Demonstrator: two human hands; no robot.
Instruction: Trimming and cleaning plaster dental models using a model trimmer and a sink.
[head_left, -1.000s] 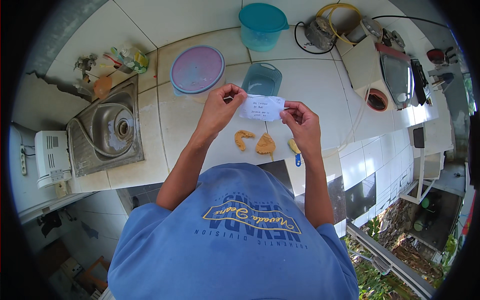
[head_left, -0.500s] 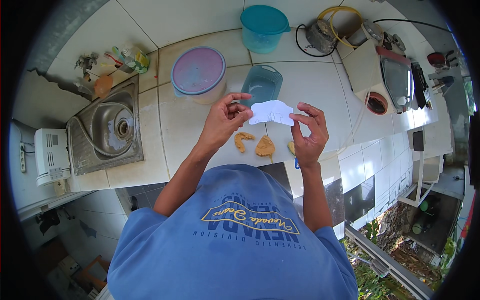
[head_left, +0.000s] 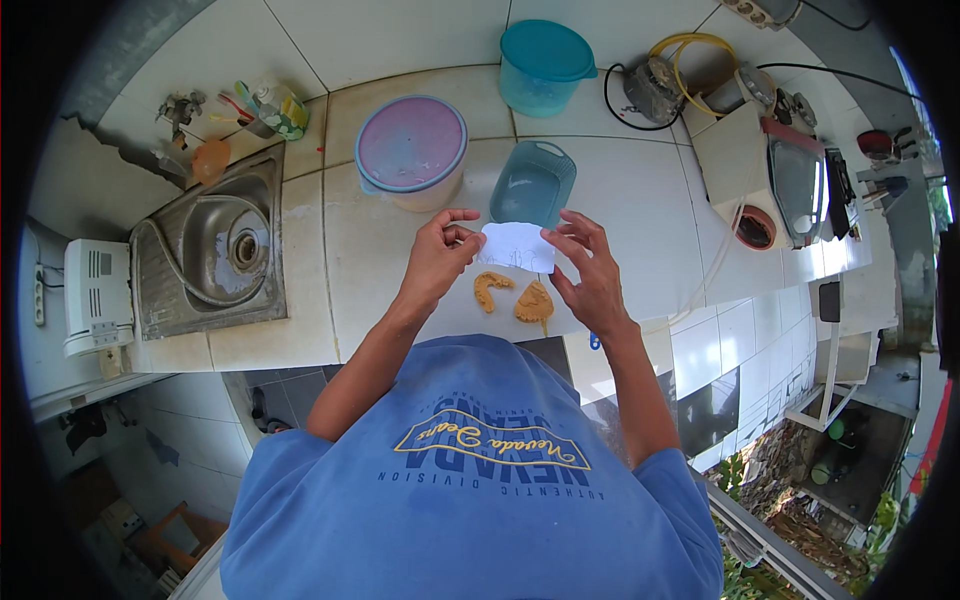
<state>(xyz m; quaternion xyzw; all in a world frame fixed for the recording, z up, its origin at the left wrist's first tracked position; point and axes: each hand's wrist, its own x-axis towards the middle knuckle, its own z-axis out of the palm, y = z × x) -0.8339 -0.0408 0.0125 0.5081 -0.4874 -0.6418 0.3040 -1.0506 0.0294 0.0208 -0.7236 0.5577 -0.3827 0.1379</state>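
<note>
A small white paper cutout with faint pencil-like lines and a wavy upper edge is stretched between my two hands above the counter. Its left edge is pinched by my left hand, thumb against index finger. On the opposite side, my right hand grips the right edge with its fingertips. Just below the paper, on the white tiles, lie two tan, plaster-like pieces: a curved, horseshoe-shaped one and a roughly triangular one that resembles a dental cast. A small blue handle shows at the counter's front edge, partly hidden by my right arm.
Behind the paper sits a teal plastic tray. A lidded round tub and a turquoise lidded container stand farther back. To the left is a steel sink; to the right, a cream machine with hoses near it.
Both hands and the paper have shifted slightly left and nearer to me. The paper is tilted differently, and my right hand is closer to my left. My view has turned a little.
</note>
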